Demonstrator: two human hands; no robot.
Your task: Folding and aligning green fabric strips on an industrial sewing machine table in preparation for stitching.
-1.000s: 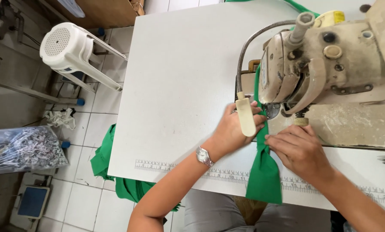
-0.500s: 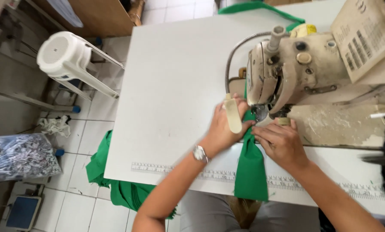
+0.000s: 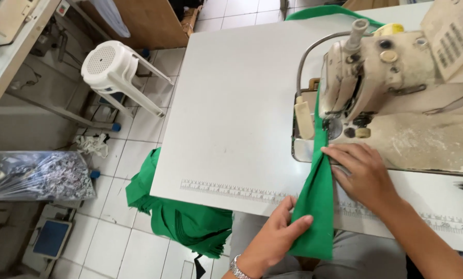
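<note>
Both hands are working the green fabric strip: the left hand, having dropped back from the sewing machine, is pinching its lower edge, while the right hand is pressing it flat, apparently ungripped, on the white table.

White table bears sewing machine and green fabric strip.

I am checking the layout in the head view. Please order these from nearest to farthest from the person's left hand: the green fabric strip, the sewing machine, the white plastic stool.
1. Green fabric strip: held by the left hand at the table's near edge.
2. Sewing machine: up and to the right, on the table.
3. White plastic stool: far left, on the floor.
</note>
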